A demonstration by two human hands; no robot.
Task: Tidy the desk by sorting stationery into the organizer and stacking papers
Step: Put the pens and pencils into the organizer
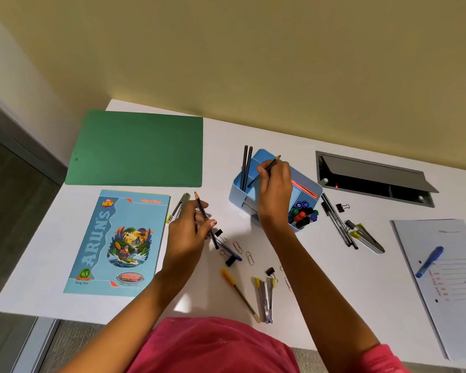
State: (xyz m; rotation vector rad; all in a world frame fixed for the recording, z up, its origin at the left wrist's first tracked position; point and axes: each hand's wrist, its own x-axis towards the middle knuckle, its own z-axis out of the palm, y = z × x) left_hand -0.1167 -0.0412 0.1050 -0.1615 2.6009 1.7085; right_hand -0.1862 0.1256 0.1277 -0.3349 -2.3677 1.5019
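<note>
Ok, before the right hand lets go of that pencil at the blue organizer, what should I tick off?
1. The right hand pinches the pencil: ok.
2. Its lower end points into the organizer compartment holding two standing pencils: ok.
3. How deep it sits: cannot tell.
4. Organizer upright on the desk: ok.
5. The left hand holds a second pencil: ok.
6. Loose stationery cleared: not ok, paper clips remain.
</note>
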